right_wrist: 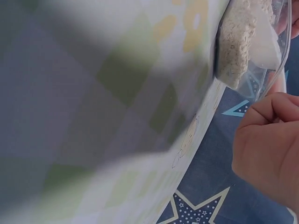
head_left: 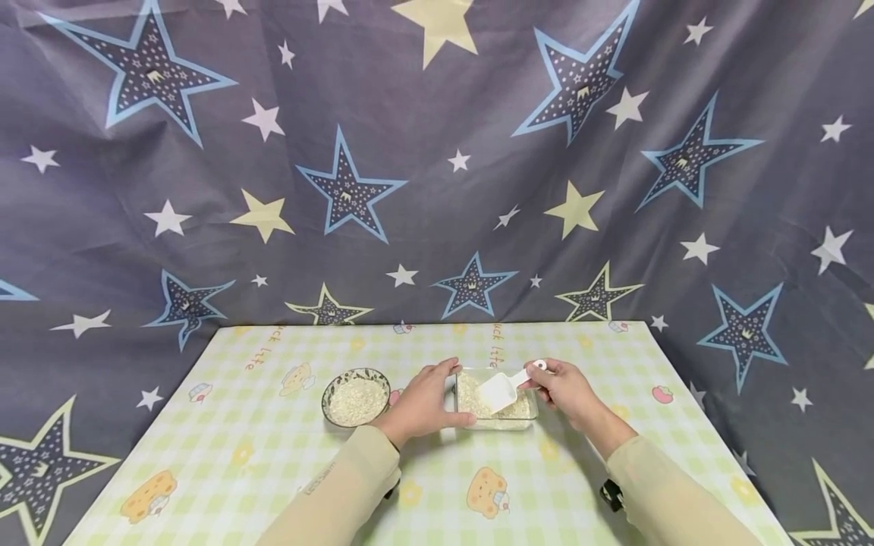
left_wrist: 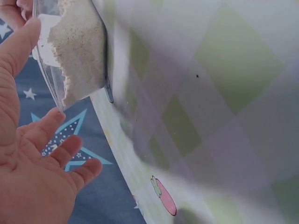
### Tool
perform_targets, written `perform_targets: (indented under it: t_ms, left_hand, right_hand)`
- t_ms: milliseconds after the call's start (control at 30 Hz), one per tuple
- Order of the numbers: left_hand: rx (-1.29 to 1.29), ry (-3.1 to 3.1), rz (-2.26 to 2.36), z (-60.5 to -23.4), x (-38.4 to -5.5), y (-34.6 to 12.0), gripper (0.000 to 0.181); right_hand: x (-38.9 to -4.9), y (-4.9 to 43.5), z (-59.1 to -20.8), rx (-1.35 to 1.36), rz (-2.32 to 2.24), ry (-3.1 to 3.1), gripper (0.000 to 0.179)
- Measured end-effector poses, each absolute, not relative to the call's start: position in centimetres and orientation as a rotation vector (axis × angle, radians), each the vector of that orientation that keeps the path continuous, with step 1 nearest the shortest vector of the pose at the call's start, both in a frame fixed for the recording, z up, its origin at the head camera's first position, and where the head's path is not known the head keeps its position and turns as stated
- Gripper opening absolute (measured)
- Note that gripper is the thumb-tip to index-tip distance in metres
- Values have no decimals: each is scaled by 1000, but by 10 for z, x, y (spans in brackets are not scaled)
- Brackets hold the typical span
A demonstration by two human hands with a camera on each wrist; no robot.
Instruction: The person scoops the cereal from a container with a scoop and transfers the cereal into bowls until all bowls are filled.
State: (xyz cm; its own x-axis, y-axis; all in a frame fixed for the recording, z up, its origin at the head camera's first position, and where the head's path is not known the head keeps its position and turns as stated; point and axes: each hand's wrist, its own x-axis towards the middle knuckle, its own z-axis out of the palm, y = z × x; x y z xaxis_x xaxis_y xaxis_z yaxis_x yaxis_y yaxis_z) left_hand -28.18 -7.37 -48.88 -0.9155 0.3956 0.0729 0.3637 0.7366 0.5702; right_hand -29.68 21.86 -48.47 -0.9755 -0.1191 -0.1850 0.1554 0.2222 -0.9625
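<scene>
A clear rectangular container (head_left: pixel 501 425) of pale, oat-like flakes stands on the table. My left hand (head_left: pixel 425 403) spans its left end, thumb at the near rim and a fingertip at the far corner; the other fingers are spread in the left wrist view. My right hand (head_left: pixel 567 390) pinches the handle of a white scoop (head_left: pixel 498 393) at the container's right side. The scoop's head lies low over the flakes (right_wrist: pixel 236 44), inside the container walls. In the right wrist view, the hand hides most of the handle.
Left of the container stands a round patterned bowl (head_left: pixel 326 413) with similar pale flakes, close beside my left wrist. A green-and-white checked cloth (head_left: pixel 273 455) covers the table. Behind the far edge hangs a dark curtain (head_left: pixel 423 205) printed with stars.
</scene>
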Motion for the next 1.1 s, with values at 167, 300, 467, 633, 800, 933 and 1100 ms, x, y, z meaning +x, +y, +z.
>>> perform_targets:
  t_ms: [167,300,467,633,800,933,1100]
  left_hand:
    - [603,2874,926,-489,-281,-73,115]
    - [595,2875,921,-488,-281,-73,116]
    - [608,2875,917,-489,-281,-73,115]
    - [613,2880,917,-490,-280,-73,113]
    - [602,2885,914,-488,-279,-73,113]
    - [582,2883,908,-488,-278,-73,113]
    - [585,2892,894,-487,-278,-72,113]
  right_hand:
    - [-285,213,-482,90,-1869,2247,43]
    - [-273,201,-483,196,-1945,2229,36]
    - [-260,187,-484,308,-2003,2223,36]
    - [-255,186,-484,334,-2035,2208,36]
    - [-253,192,-487,370,-2099,2147,42]
    - [-256,199,-491,389,-2159,2062,46]
    - [-262,213,-496,419,-2276,1852,51]
